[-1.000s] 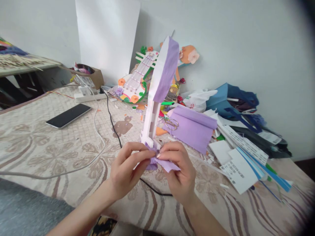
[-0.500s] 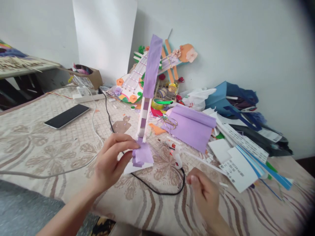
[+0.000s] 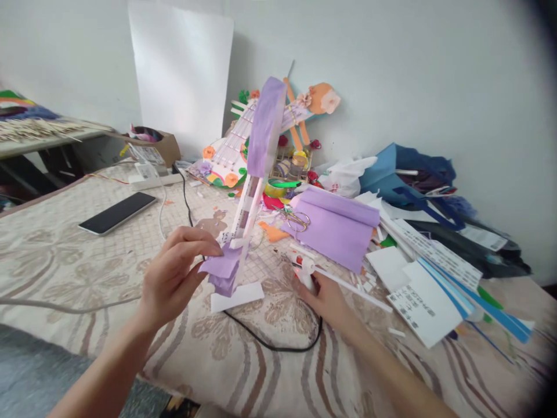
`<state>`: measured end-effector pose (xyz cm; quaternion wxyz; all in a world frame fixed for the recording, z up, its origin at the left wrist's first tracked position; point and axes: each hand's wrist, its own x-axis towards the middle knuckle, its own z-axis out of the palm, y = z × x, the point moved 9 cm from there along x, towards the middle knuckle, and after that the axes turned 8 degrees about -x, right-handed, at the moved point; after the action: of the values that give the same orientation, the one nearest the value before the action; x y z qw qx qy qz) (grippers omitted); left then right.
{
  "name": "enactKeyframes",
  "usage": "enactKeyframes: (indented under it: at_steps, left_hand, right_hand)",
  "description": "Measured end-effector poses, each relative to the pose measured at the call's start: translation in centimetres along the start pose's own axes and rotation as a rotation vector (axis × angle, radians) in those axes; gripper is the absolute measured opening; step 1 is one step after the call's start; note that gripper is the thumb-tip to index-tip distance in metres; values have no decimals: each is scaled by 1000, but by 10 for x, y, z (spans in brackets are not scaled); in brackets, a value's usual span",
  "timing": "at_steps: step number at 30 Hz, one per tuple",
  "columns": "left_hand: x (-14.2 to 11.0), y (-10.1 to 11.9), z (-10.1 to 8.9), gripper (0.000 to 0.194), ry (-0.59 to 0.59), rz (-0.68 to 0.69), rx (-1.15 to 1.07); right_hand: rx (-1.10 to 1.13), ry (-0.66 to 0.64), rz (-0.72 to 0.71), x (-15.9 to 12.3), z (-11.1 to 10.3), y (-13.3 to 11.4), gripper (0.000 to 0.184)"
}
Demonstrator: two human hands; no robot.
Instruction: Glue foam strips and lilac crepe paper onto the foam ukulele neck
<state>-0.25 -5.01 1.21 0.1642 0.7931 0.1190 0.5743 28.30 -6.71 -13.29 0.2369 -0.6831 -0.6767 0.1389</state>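
Observation:
Between its thumb and fingers my left hand [image 3: 174, 273] pinches the lower, purple-covered end of a long white strip frame [image 3: 249, 203]. Purple crepe paper [image 3: 266, 128] wraps the top of this frame, which stands tilted, and white crosspieces show along its middle. At the right, my right hand [image 3: 324, 299] is closed around the handle of a white hot glue gun [image 3: 307, 268] with a small red light. A glue stick [image 3: 352, 287] juts from its back. On the cloth beneath the frame lies a white paper piece [image 3: 239, 297].
Gold scissors [image 3: 297, 219] rest on a purple crepe paper sheet [image 3: 335, 232]. A black cable [image 3: 274, 348] loops across the front. A phone [image 3: 117, 213] lies left; white cards [image 3: 429, 302] and a blue bag [image 3: 391, 171] are right. A decorated paper guitar [image 3: 235, 142] leans behind.
My right hand has moved forward and taken hold of the glue gun. My left hand has shifted left with the frame, which has turned and now shows its side.

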Motion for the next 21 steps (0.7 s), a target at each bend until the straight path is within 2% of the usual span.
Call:
enactKeyframes:
  at_steps: [8, 13, 17, 21]
  left_hand:
    - [3, -6, -1, 18, 27, -20, -25]
    - [7, -4, -2, 21, 11, 38, -45]
    - [10, -6, -4, 23, 29, 38, -72]
    - [9, -9, -4, 26, 28, 14, -54]
  right_hand:
    - [54, 36, 35, 5, 4, 4, 38]
    - [180, 117, 11, 0, -12, -8, 37]
    - [307, 216, -45, -10, -39, -33, 28]
    - [276, 170, -251, -15, -60, -83, 22]
